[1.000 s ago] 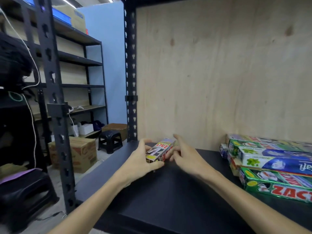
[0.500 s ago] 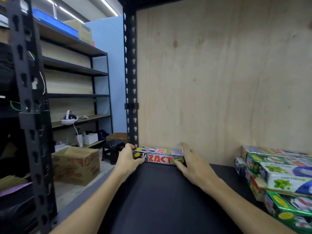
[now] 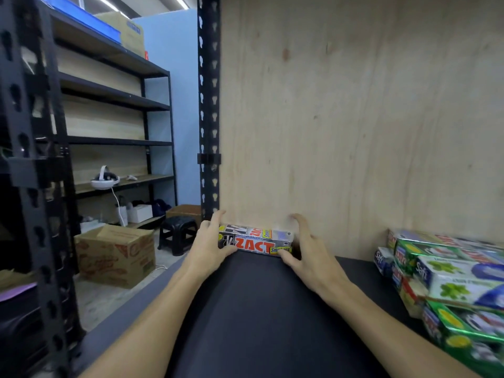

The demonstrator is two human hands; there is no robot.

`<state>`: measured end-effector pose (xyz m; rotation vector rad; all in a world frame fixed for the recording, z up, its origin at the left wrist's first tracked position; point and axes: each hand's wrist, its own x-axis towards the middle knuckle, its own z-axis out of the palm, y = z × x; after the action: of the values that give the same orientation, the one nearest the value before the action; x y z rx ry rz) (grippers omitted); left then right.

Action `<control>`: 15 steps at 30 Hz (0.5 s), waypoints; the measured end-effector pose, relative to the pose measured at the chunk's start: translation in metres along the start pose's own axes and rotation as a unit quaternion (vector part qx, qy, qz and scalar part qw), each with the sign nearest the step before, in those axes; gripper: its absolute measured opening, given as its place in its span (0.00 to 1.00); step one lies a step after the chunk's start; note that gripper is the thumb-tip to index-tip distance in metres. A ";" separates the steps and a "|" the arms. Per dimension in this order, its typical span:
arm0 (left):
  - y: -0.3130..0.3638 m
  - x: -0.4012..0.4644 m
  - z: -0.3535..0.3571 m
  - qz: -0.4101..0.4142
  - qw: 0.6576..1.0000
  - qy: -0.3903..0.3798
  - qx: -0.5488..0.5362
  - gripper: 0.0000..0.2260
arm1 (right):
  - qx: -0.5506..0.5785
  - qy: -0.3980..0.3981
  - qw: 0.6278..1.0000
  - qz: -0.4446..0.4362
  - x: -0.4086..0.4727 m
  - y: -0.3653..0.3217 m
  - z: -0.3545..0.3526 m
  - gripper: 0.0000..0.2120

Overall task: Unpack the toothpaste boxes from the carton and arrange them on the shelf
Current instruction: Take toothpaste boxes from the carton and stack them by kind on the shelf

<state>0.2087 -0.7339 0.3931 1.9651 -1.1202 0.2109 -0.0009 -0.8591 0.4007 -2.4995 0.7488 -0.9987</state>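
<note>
- The black shelf (image 3: 245, 323) takes up the near and middle ground, with a plywood back panel (image 3: 354, 118) rising at its far edge and a black slotted upright (image 3: 208, 105) at the far left corner.
- At the right edge of the shelf sits a stacked pile of toothpaste boxes (image 3: 447, 279), green, white and blue, lying lengthwise in layers. These look already unpacked, though whether they stand in their final order I cannot tell.
- On the floor to the left, beyond the shelf, stands an open brown carton (image 3: 114, 255); its inside is not visible, so how many boxes remain cannot be told. A small dark stool (image 3: 177, 236) stands just beyond it.
- My judgement: the task is partly done, with one pile laid and a new row just being started at the far left.
- The ZACT toothpaste box (image 3: 255, 242) lies flat at the far edge of the shelf, long side against the back panel, near the upright.
- Both forearms reach forward over the shelf. The left hand (image 3: 208, 246) holds the box's left end, fingers spread and bent round it, thumb at the near face.
- The right hand (image 3: 311, 257) brackets the right end, fingers bent over the top, thumb at the near bottom corner.
</note>
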 end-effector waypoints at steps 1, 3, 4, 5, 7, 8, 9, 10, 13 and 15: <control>0.004 -0.004 0.000 0.021 0.998 0.021 0.051 0.39 | -0.011 0.013 1.000 0.007 -0.006 -0.002 -0.002 0.31; 0.016 -0.012 -0.001 0.085 0.984 0.054 0.146 0.35 | -0.043 0.041 0.998 0.022 -0.017 -0.006 -0.009 0.29; 0.021 -0.014 0.000 0.114 0.976 0.060 0.174 0.34 | -0.059 0.051 0.997 0.029 -0.021 -0.007 -0.014 0.29; 0.025 -0.018 0.001 0.132 0.972 0.060 0.184 0.33 | -0.071 0.061 0.995 0.035 -0.027 -0.008 -0.017 0.31; 0.038 -0.027 0.004 0.145 0.977 0.048 0.147 0.31 | -0.078 0.073 0.994 0.037 -0.041 -0.010 -0.026 0.34; 0.047 -0.033 0.005 0.143 0.983 0.039 0.111 0.30 | -0.070 0.078 0.994 0.036 -0.049 -0.013 -0.032 0.34; 0.057 -0.040 0.007 0.141 0.987 0.031 0.071 0.28 | -0.057 0.083 0.994 0.040 -0.056 -0.016 -0.039 0.34; 0.068 -0.047 0.010 0.141 0.989 0.030 0.029 0.26 | -0.039 0.095 0.994 0.038 -0.062 -0.017 -0.048 0.34; 0.104 -0.067 0.019 0.140 0.986 0.040 -0.077 0.23 | -0.032 0.153 0.987 0.031 -0.081 -0.019 -0.075 0.31; 0.129 -0.077 0.027 0.139 0.982 0.051 -0.120 0.21 | -0.053 0.177 0.982 0.029 -0.091 -0.019 -0.093 0.31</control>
<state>0.0572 -0.7366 0.4127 1.5673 -1.2869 0.3048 -0.1159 -0.8011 0.4262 -2.3980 0.9944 -1.4386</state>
